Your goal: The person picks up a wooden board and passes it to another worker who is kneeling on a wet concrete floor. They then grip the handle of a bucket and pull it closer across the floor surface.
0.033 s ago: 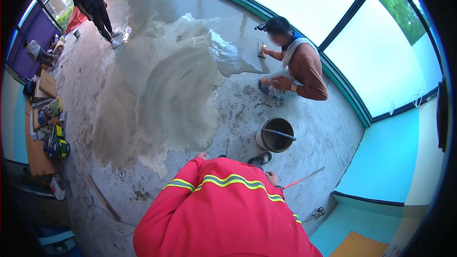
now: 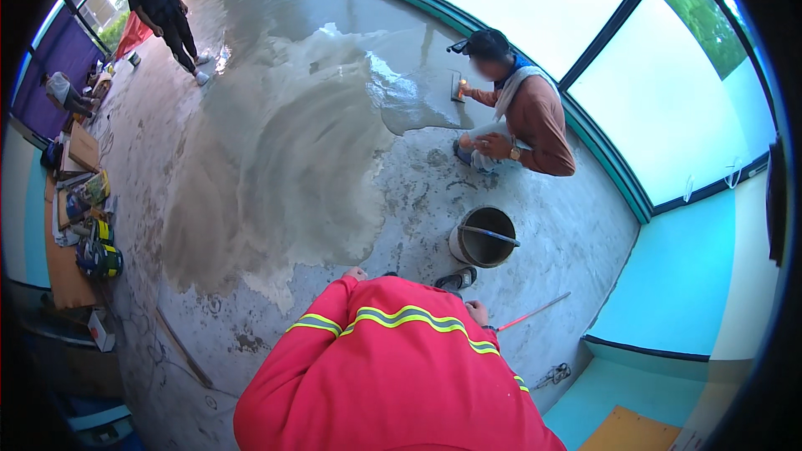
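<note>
My left hand (image 2: 357,273) shows small beyond the cuff of my red sleeve, close to the edge of the wet grey cement layer (image 2: 288,167). On the other side of my jacket, my right hand (image 2: 477,312) sits low, below a dark shoe (image 2: 457,279). Both hands' fingers are mostly hidden. A thin red rod (image 2: 535,311) slants out past my right cuff; whether I touch it cannot be seen. Ahead of my right hand stands a bucket (image 2: 456,247) with a bar across its mouth. Beyond it a crouching co-worker (image 2: 535,117) holds a flat trowel (image 2: 456,87) on the wet layer.
Another person (image 2: 163,12) stands at the far left, and one more (image 2: 63,88) is bent by the purple wall. Paint tubs (image 2: 100,259) and boards line the left side. A long strip (image 2: 184,347) lies on the rough floor. Tall windows (image 2: 535,4) run along the right.
</note>
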Demonstrator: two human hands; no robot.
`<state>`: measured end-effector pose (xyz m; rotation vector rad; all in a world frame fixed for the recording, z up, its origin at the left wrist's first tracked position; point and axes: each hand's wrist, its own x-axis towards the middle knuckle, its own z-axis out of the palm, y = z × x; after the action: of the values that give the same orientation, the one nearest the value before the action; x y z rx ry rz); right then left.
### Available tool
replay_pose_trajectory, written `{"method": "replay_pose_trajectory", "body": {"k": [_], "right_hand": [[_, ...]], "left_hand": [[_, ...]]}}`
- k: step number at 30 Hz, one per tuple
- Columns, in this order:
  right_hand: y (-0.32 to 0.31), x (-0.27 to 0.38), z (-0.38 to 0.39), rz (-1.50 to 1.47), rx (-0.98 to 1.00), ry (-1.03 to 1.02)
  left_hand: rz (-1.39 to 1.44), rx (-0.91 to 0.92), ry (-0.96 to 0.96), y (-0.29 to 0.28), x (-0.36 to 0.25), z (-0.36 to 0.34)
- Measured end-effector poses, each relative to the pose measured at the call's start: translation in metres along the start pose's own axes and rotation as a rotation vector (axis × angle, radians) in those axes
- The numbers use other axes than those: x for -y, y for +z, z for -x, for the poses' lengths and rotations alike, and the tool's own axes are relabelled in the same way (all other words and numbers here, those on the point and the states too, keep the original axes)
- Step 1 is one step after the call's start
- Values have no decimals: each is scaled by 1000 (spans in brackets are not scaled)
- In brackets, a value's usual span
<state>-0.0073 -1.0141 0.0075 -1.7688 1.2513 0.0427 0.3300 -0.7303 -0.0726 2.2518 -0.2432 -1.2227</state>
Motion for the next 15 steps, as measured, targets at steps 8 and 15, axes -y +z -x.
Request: {"method": "replay_pose_trajectory", "body": {"k": [8, 15], "right_hand": [[-1, 2, 0, 17, 10, 19], [-3, 11, 5, 30, 19, 17]], "left_hand": [[-15, -21, 14, -1, -4, 5], [8, -20, 14, -1, -1, 9]]}}
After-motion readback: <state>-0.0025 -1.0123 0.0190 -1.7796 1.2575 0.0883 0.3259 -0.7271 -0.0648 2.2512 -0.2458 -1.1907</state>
